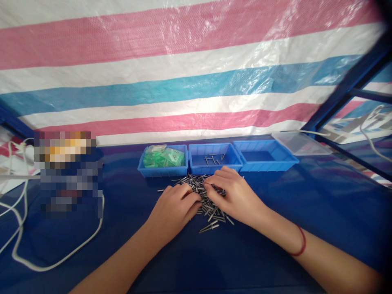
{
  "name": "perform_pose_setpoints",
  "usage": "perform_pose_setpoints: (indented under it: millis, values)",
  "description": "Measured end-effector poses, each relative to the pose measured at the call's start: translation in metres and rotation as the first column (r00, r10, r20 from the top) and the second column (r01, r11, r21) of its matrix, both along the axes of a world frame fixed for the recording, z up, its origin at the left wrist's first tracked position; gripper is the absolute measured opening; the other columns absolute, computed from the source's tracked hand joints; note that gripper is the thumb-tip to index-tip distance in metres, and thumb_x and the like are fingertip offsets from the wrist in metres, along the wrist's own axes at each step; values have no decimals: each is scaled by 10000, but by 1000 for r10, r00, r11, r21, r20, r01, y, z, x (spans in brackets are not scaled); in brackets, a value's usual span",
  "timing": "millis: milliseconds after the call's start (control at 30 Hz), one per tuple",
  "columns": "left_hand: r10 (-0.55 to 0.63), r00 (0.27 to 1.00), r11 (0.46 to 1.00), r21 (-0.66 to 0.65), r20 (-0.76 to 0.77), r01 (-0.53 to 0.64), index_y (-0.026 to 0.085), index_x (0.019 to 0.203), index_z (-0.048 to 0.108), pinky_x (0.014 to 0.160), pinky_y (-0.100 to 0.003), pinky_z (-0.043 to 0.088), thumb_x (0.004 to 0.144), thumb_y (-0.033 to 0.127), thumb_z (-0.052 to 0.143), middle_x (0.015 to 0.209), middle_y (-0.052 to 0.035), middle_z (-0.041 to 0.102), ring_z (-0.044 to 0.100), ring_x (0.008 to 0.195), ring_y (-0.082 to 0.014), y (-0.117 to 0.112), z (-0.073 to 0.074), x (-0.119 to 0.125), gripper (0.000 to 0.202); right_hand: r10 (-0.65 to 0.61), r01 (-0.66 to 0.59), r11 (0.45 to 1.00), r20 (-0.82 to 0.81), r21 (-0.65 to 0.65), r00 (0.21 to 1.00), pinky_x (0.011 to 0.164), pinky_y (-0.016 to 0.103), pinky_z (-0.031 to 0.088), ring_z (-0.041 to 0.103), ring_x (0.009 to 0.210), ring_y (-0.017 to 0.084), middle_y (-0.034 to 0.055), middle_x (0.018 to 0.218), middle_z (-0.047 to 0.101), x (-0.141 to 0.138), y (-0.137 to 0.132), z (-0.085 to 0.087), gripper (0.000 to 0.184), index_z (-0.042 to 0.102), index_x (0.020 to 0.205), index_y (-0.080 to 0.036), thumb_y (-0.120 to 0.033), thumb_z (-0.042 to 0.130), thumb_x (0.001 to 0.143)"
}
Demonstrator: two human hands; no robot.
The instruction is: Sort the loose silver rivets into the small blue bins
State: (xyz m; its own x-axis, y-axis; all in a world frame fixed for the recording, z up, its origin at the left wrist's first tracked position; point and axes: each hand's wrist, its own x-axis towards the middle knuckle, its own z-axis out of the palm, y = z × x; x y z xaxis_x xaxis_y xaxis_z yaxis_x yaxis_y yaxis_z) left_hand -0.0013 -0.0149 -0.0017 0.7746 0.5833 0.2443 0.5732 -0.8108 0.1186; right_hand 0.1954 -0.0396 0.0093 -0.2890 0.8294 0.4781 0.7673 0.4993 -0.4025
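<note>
A loose pile of silvery blind rivets [210,207], thin pins with thicker bodies, lies on the blue tabletop between my hands. My left hand [176,204] rests at the pile's left side, fingers curled in and thumb and forefinger close together at the rivets. From the right, my right hand [231,192] reaches over the pile with thumb and forefinger pinched together. Whatever either hand holds is too small or hidden to make out. Just behind, the middle blue bin [199,166] has several rivets lying apart on its floor.
The left blue bin [163,172] holds green plastic packets [163,157]; the right blue bin [266,166] shows a bare floor. A clear plastic lid [301,143] lies behind it. White cable [61,261] loops over the table's left side. A striped sheet [183,94] hangs behind.
</note>
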Motion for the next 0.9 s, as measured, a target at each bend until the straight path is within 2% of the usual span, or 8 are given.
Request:
perform_pose_setpoints:
  millis: [100,200,300,400,533,633,767,900]
  values:
    - [10,999,999,-52,51,-7,211,917,611,690,-309,377,943,271,452,895,-33,582,554,803,-176,-2,-1,1,172,26,-26,1000,14,-16,1000,663,313,330,454,670,166,14,620,549,-1,-2,0,156,578,654,-186,-110,523,779]
    - [50,986,989,-145,161,-27,202,946,595,728,-296,416,946,256,442,917,-40,566,556,833,-170,-2,-1,1,163,69,-68,997,13,-28,998,675,315,329,462,689,166,7,649,564,-2,-3,1,101,583,684,-186,-100,562,733]
    - [94,958,979,-200,271,-40,189,967,578,782,-301,444,948,249,435,963,-54,554,559,870,-169,-2,0,1,156,131,-133,990,-32,-57,991,680,312,341,486,693,161,11,682,582,-3,-3,1,73,597,742,-189,-183,576,812]
    - [120,933,979,-196,340,-55,199,977,573,818,-305,454,943,250,446,1004,-60,545,561,910,-172,-2,0,0,141,166,-172,982,-77,-75,983,683,306,353,505,691,155,17,694,588,-3,-3,2,184,594,767,-192,-266,504,910]
    - [149,920,973,-220,362,-71,216,1047,560,801,-291,469,929,273,471,1031,-59,559,574,910,-174,-3,1,-1,158,150,-153,987,-58,-56,987,699,313,359,511,711,161,27,723,592,-4,-5,3,195,587,801,-194,-258,460,935]
    - [131,925,973,-226,357,-50,206,1016,579,794,-290,467,926,259,471,992,-57,586,583,895,-177,-2,2,-1,150,148,-151,988,-70,-31,986,724,330,366,519,743,171,43,775,612,-5,-6,5,187,589,852,-195,-239,432,943]
    - [112,920,972,-234,375,-23,198,936,601,751,-269,461,941,216,431,939,-52,602,587,843,-164,-1,1,0,171,120,-129,991,-198,-36,973,711,319,394,524,723,160,29,757,590,-6,-5,5,124,575,857,-200,-249,480,921]
    - [133,900,963,-268,415,-19,206,946,602,738,-258,456,938,224,448,931,-42,606,589,834,-158,-3,0,1,155,52,-87,991,-314,-101,948,647,285,413,505,665,140,2,683,542,-9,-5,5,166,534,739,-202,-269,531,890]
